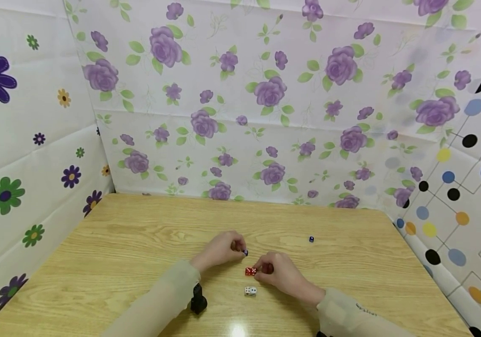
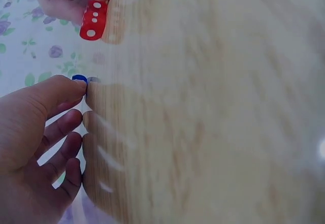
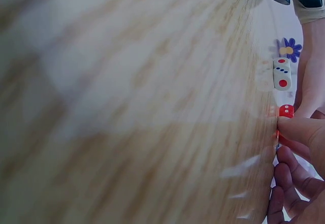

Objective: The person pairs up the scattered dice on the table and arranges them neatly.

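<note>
My left hand (image 1: 223, 248) pinches a dark blue die (image 1: 245, 252) between thumb and forefinger at the tabletop; in the left wrist view only part of that blue die (image 2: 79, 77) shows past the thumb. Just nearer and to the right, two red dice (image 1: 250, 271) sit side by side. My right hand (image 1: 281, 275) has thumb and fingertip on the right-hand one of this pair. In the right wrist view, my thumb covers part of the red die (image 3: 286, 110). Closer to me, two white dice (image 1: 250, 291) stand together, with neither hand on them.
Another blue die (image 1: 311, 239) lies alone farther back on the right of the wooden table (image 1: 147, 224). A black wrist camera (image 1: 198, 299) hangs by the left sleeve. Flowered cloth (image 1: 240, 117) stands behind the table, with patterned cloths along both sides.
</note>
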A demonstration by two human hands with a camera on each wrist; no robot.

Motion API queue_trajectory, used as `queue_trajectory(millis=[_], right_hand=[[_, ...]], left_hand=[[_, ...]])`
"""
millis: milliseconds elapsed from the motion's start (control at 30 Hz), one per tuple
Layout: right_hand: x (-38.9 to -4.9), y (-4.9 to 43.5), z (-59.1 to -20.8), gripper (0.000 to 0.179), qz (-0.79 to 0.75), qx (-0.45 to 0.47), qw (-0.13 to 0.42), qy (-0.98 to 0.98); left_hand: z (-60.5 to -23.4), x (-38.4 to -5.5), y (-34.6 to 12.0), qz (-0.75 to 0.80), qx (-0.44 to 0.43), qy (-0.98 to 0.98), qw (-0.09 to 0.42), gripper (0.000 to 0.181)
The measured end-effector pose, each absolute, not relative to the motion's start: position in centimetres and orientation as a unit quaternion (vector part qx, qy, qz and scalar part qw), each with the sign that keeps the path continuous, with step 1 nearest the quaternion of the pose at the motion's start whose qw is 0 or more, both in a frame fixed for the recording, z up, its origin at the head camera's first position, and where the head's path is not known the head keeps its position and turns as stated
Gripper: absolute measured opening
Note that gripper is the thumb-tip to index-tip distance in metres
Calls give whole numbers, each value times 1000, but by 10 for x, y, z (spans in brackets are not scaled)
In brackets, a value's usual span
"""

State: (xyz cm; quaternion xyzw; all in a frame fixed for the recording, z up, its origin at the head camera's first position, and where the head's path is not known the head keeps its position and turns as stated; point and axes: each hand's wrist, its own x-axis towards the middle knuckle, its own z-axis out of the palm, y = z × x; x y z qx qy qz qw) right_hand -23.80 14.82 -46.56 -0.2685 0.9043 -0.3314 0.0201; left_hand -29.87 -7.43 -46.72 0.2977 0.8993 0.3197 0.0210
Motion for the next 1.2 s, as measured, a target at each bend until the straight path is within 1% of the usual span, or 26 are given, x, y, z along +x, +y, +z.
queue_trajectory(millis=[767,1200], right_hand=[[-238,148,-468,11,-333,-277,5,901],[-239,148,-469,10,-333,-269,18,903]], left_hand=[[-467,-291,-67,312,307,899,12,9],[-469,-293,-68,321,305,897,17,9]])
